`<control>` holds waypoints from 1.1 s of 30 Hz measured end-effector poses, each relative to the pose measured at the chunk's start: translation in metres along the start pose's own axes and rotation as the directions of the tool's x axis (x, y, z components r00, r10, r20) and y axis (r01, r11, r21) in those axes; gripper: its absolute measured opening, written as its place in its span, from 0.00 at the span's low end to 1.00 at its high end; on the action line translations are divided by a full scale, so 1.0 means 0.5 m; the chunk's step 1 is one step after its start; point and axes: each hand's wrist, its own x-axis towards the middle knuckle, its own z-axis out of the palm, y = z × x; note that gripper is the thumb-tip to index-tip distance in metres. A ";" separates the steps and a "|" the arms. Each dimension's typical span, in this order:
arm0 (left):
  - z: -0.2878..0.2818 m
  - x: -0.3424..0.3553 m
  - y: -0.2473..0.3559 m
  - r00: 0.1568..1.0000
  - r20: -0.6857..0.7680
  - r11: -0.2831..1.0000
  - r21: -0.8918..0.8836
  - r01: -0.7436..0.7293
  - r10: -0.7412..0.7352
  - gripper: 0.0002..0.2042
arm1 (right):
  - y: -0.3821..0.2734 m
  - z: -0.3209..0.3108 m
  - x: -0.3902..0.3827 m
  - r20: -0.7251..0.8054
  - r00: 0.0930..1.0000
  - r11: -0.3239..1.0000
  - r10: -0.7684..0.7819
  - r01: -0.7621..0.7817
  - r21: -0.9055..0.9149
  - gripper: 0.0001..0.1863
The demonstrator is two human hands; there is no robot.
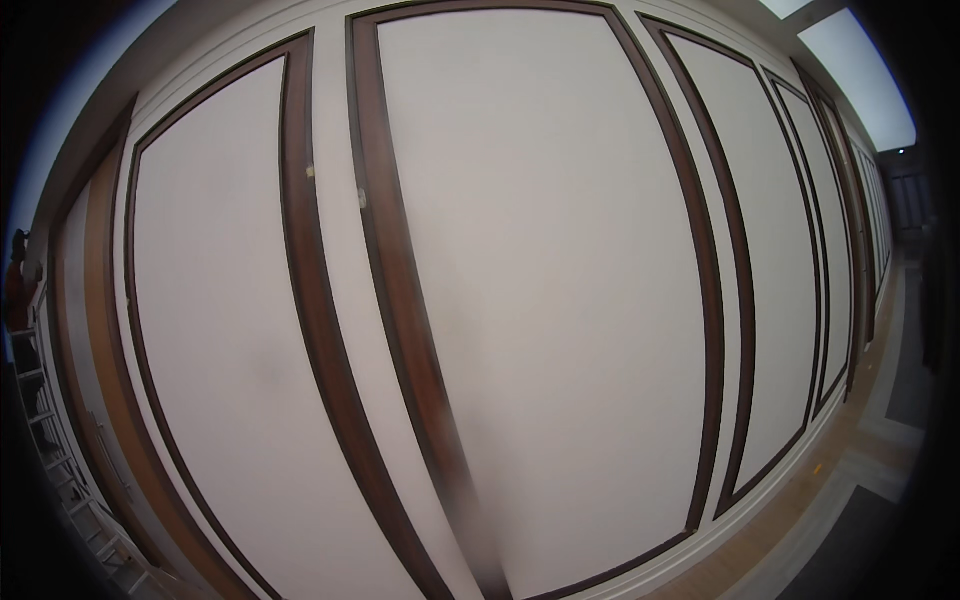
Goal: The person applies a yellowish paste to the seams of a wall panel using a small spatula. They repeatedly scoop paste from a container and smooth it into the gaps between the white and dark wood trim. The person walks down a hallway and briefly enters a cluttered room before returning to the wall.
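Neither of my hands shows in the head view, and what they hold cannot be seen. A tall white wall panel framed by dark brown wooden moulding fills the middle. To its left stands another white panel with the same kind of brown moulding. A small yellowish patch sits on one upright strip, and a pale patch on the strip beside it. A blurred smear lies over the lower middle of the picture.
A light-coloured ladder stands at the far left, beside a brown-framed door. More framed panels continue along the wall to the right. Below them runs a floor with wood-toned and grey bands. Bright ceiling lights are at upper right.
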 end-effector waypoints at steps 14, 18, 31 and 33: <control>0.030 0.006 0.018 1.000 -0.007 1.000 0.000 -0.007 0.007 0.32 | -0.026 0.037 -0.029 0.038 0.998 0.995 -0.056 0.059 -0.082 0.15; 0.034 0.010 0.015 1.000 -0.005 1.000 0.009 -0.002 0.002 0.32 | -0.022 0.041 -0.040 0.013 0.997 0.994 -0.074 0.075 -0.079 0.15; 0.054 -0.002 0.018 1.000 -0.006 1.000 0.008 -0.017 0.018 0.31 | -0.091 0.017 0.036 -0.001 0.975 0.971 -0.223 0.222 -0.086 0.15; 0.067 -0.026 0.044 0.999 -0.038 0.999 0.013 -0.039 0.040 0.30 | -0.157 0.022 0.042 -0.065 0.979 0.981 -0.192 0.192 -0.009 0.15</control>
